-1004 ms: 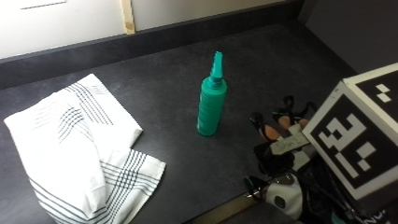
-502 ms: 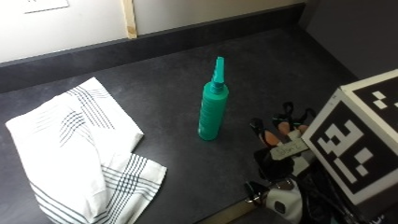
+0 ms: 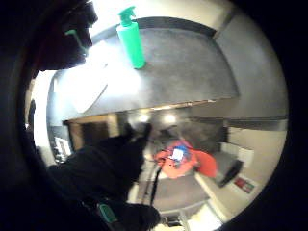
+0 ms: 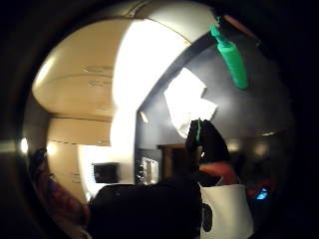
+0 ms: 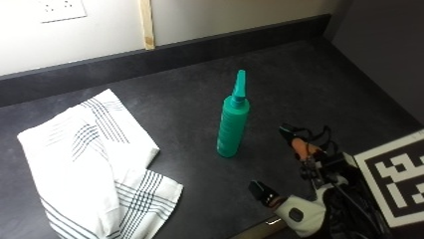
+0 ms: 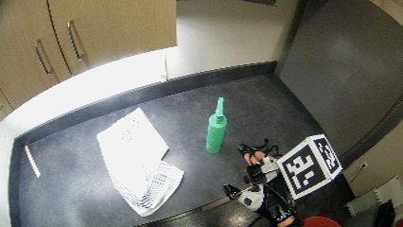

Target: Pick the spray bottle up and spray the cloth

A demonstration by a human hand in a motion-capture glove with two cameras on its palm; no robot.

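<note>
Green spray bottle [image 5: 233, 124] stands upright beside the striped cloth [image 5: 93, 164]; the gloved right hand [image 5: 308, 164] nears, fingers spread, holding nothing. A glancing reach could topple the bottle.

The green spray bottle [image 5: 232, 125] stands upright on the dark tabletop [image 5: 199, 89], nozzle up, near the gloved right hand [image 5: 306, 149] and apart from it. The white striped cloth [image 5: 93, 164] lies crumpled flat beyond the bottle, farther from that hand.
</note>
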